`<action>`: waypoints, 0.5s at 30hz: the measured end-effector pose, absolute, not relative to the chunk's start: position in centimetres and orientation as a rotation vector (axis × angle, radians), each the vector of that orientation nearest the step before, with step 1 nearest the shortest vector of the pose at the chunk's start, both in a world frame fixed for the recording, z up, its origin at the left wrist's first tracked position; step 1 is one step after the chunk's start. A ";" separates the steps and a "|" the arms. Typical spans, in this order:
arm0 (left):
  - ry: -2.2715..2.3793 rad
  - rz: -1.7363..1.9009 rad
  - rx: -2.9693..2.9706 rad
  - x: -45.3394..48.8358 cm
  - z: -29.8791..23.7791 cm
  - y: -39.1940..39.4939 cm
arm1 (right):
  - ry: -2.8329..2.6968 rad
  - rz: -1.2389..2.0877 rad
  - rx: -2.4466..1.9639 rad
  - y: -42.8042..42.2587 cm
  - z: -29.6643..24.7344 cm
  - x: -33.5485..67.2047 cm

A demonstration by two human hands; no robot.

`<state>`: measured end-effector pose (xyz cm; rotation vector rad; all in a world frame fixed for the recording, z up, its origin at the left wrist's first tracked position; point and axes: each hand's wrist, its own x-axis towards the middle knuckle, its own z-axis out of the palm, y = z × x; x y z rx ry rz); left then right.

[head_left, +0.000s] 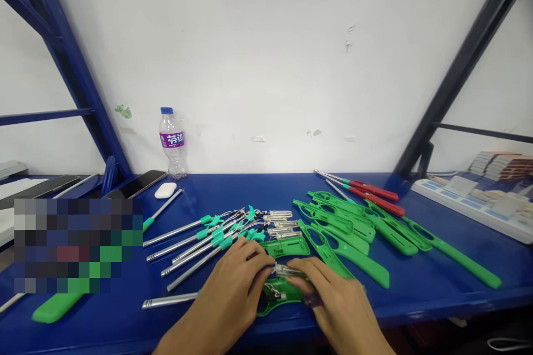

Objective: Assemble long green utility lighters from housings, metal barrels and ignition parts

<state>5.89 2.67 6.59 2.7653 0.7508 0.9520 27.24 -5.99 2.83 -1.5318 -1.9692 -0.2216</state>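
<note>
Between my two hands is a small clear fuel tank (286, 270) with a metal tip. My left hand (239, 280) pinches its left end between thumb and fingers. My right hand (333, 291) grips its right end, fingers bent over it. Just below lies an open green lighter half-shell (287, 298) with thin white wires in it. A metal tube (170, 300) sticks out to the left, partly behind my left hand. Another green half-shell (287, 246) rests just beyond my fingers. Further back, several clear tanks (281, 216) are wired to metal tubes with teal collars (219, 236).
Several green shells (358, 249) lie at right, with red-handled lighters (372, 191) behind. A bottle (172, 144), a white case (165, 190) and a phone (144, 182) are at back left. A green lighter (62, 302) lies front left, partly pixelated. Blue frame posts (79, 66) flank the table.
</note>
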 end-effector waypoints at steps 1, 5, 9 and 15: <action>0.714 0.964 2.770 6.2 6.2 2.7 | -1.944 -0.249 -1.526 -6.0 2.7 27.1; 0.632 1.042 2.822 6.7 5.3 3.3 | -1.861 -0.287 -1.489 -6.0 2.1 27.2; 0.612 1.099 2.865 6.8 5.2 3.2 | -1.812 -0.283 -1.428 -6.0 1.8 27.2; 0.642 1.109 2.913 6.5 5.0 3.4 | -1.772 -0.271 -1.398 -5.9 1.9 27.7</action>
